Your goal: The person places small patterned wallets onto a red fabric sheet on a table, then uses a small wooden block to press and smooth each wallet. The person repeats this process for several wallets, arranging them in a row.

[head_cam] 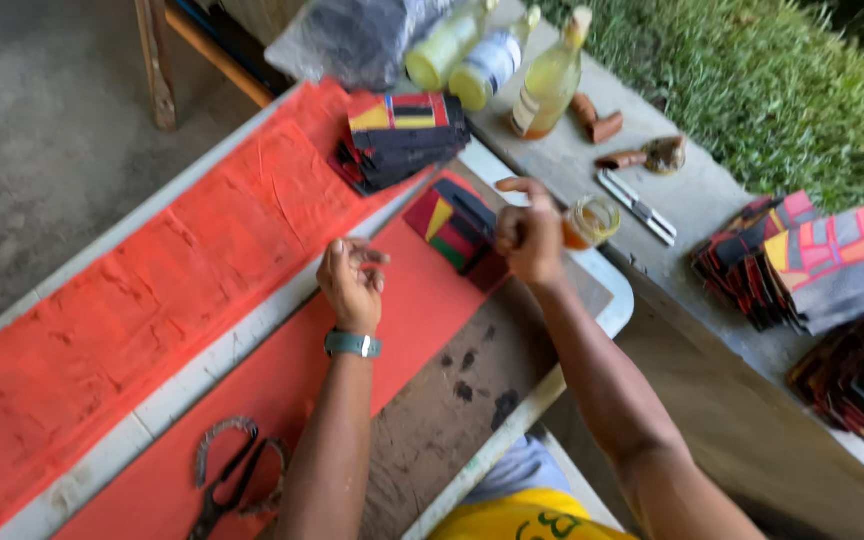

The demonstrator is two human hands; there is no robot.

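The scene is viewed from one head-worn camera, angled steeply down and close over the red-covered wooden worktable [152,310].

At the far end of the tabletop [572,160] I saw three bottles lying side by side. The middle bottle [487,65] wore a white label wrapped around its yellow-green body. The amber bottle [550,80] on its right carried a small pale label near its base. Behind them sat a crumpled dark plastic bag [357,35], glossy and translucent.
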